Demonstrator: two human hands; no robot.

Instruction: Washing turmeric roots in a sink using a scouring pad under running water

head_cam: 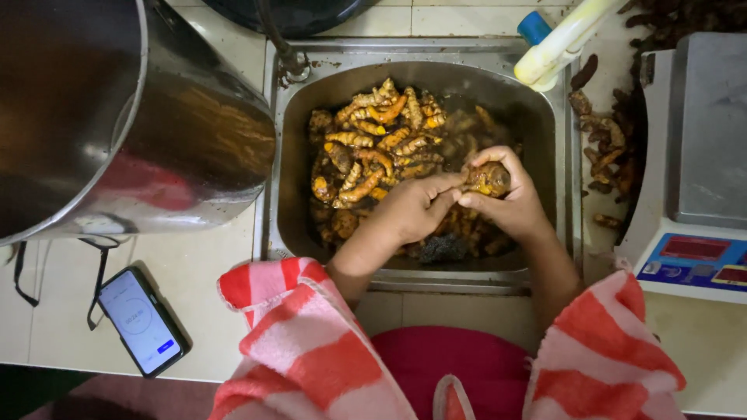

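Observation:
A steel sink [292, 155] holds a heap of orange-brown turmeric roots [377, 148]. Over its right half my right hand [510, 198] grips one knobbly turmeric piece [488, 179]. My left hand [412, 206] comes in from the left, and its thumb and fingertips press against the same piece. Both sleeves are red and white striped. Some dark, wet roots lie under my hands at the sink's near side.
A large steel pot [117, 109] stands left of the sink. A phone [142, 320] with a lit screen lies on the tiled counter at the lower left. A weighing scale [696, 163] sits on the right, with loose roots [603, 148] beside it. A yellow bottle [560, 39] leans at the top.

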